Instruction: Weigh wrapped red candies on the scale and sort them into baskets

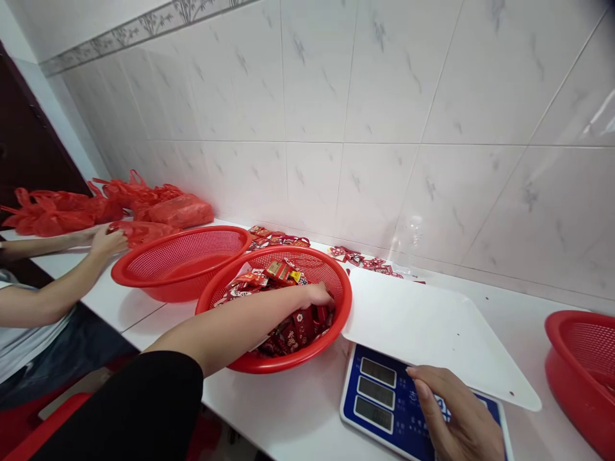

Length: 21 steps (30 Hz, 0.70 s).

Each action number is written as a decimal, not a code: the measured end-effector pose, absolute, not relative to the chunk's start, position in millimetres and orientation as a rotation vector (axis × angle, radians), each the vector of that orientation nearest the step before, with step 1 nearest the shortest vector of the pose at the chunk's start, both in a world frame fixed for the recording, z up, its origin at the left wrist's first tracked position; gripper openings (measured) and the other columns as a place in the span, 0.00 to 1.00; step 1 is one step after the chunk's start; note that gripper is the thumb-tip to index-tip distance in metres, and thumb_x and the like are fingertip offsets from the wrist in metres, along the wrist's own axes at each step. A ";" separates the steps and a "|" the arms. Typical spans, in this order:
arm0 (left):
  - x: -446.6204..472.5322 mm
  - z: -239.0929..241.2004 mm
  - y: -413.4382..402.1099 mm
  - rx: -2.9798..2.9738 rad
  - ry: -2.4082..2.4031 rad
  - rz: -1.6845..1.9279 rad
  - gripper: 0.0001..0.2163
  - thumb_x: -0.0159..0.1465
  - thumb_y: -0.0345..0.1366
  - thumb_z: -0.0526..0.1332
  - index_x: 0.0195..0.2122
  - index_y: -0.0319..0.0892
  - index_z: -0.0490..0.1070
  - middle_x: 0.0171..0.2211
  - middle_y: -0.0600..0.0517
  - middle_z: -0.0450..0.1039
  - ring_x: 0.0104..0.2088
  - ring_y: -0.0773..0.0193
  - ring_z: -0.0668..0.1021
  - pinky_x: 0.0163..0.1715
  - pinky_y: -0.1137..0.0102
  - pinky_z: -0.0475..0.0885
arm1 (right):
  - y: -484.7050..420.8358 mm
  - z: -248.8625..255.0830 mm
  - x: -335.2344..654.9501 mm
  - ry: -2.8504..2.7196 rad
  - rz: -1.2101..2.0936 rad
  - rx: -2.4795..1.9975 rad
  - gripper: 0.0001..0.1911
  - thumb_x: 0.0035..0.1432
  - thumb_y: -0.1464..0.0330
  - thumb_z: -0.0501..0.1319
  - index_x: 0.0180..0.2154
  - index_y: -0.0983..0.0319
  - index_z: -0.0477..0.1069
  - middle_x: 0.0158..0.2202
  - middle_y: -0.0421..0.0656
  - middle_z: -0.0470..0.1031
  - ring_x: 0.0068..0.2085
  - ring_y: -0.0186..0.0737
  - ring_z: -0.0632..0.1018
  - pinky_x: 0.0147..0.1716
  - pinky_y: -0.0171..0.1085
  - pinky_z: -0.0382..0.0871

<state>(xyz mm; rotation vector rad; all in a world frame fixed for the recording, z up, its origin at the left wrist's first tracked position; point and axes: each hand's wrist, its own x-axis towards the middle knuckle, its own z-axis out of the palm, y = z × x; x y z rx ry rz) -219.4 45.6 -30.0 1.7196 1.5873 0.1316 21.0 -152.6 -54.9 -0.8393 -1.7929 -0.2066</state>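
Observation:
My left hand point(317, 296) reaches into a red mesh basket point(336, 317) full of small red wrapped packets point(288, 333); its fingers are buried among them, so what they hold is hidden. My right hand point(456, 416) rests on the blue keypad panel of an electronic scale point(379, 400), one finger stretched onto the buttons. A white tray point(432, 326) lies on top of the scale.
A second, empty-looking red basket point(182, 262) stands to the left, and a third point(583, 371) at the right edge. Another person's hand point(108, 243) touches red plastic bags point(96, 208) at the far left. Loose red packets point(365, 259) lie along the tiled wall on the white counter point(288, 410).

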 end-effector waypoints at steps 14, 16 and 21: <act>-221.4 -17.7 36.8 1.325 1.420 0.391 0.18 0.49 0.19 0.60 0.38 0.43 0.62 0.23 0.57 0.72 0.21 0.63 0.78 0.19 0.73 0.72 | -155.6 -63.6 30.1 -1.784 -0.252 -0.950 0.05 0.62 0.70 0.59 0.38 0.61 0.73 0.32 0.43 0.79 0.31 0.34 0.81 0.28 0.27 0.74; -225.9 -10.8 36.8 1.328 1.402 0.420 0.18 0.48 0.18 0.58 0.37 0.43 0.62 0.23 0.57 0.71 0.21 0.65 0.77 0.19 0.75 0.71 | -155.3 -61.9 29.1 -1.782 -0.229 -0.954 0.05 0.62 0.70 0.58 0.38 0.61 0.72 0.32 0.43 0.79 0.30 0.34 0.80 0.27 0.27 0.74; -237.0 10.1 34.9 1.359 1.434 0.509 0.18 0.46 0.18 0.57 0.36 0.44 0.63 0.24 0.59 0.68 0.18 0.70 0.71 0.16 0.77 0.67 | -154.8 -58.6 27.7 -1.798 -0.191 -0.959 0.06 0.63 0.69 0.56 0.39 0.60 0.71 0.31 0.42 0.79 0.30 0.34 0.80 0.27 0.28 0.73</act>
